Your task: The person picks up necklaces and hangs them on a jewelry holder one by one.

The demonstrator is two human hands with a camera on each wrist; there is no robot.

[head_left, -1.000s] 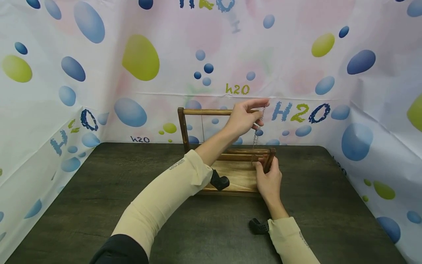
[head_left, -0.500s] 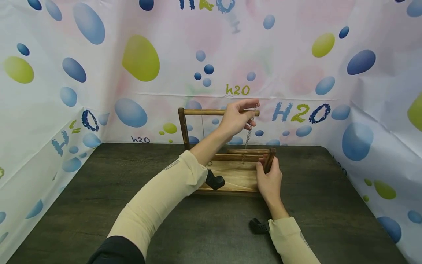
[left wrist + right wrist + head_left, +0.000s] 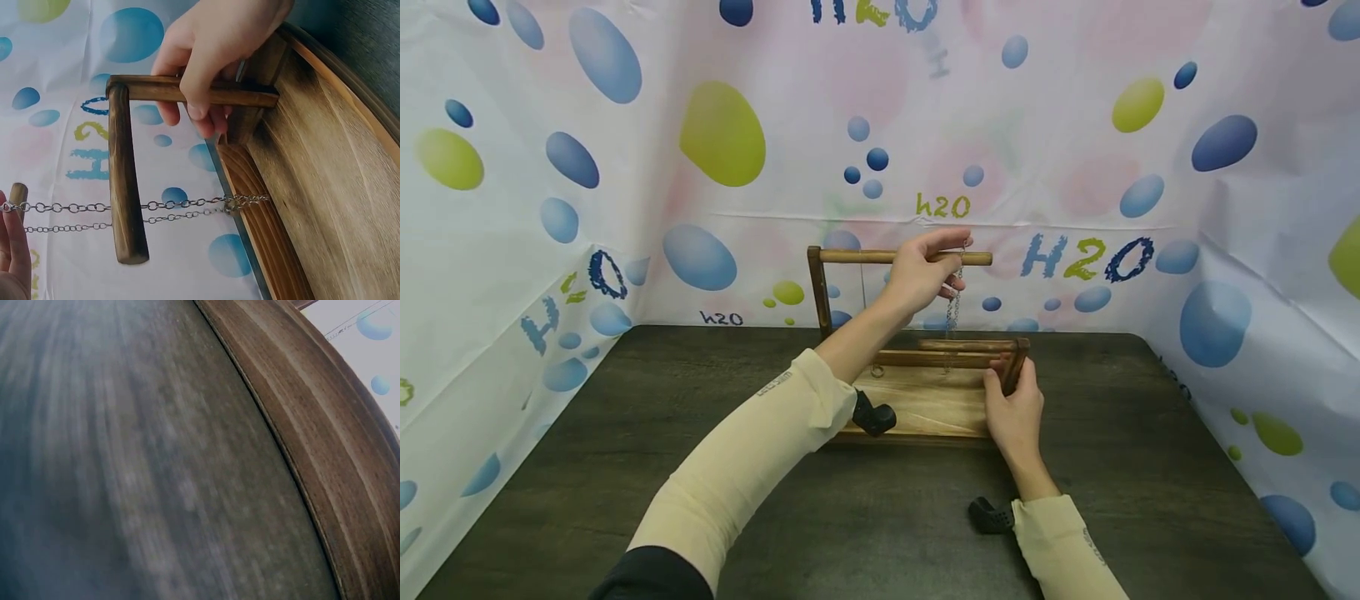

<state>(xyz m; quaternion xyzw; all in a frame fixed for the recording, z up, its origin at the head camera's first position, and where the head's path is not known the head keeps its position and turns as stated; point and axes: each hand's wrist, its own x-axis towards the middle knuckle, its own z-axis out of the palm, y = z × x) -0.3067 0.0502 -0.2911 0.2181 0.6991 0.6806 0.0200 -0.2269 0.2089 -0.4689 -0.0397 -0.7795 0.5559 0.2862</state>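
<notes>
A wooden jewelry stand (image 3: 940, 404) has a tray base, a tall upper bar (image 3: 977, 259) and a short lower bar (image 3: 973, 346). Beside the upper bar, my left hand (image 3: 922, 271) holds a silver chain (image 3: 952, 312) at its fingertips. Two strands of this chain (image 3: 181, 204) run past the lower bar (image 3: 128, 181) toward the tray's back edge in the left wrist view; only the fingers (image 3: 15, 247) of my left hand show there. My right hand (image 3: 1015, 408) grips the short post at the stand's right end, also seen with its thumb on the post (image 3: 156, 89).
A small ring-shaped thing (image 3: 877, 371) shows at the tray's left part, near my left forearm. The stand is on a dark wood-grain table (image 3: 880, 508). A patterned sheet (image 3: 1060, 50) rises behind and at both sides. In the right wrist view, a wooden edge (image 3: 312, 425) meets the tabletop.
My left hand has moved left along the upper bar, carrying the chain with it, so the bar's right end now shows. The right hand keeps its grip on the post.
</notes>
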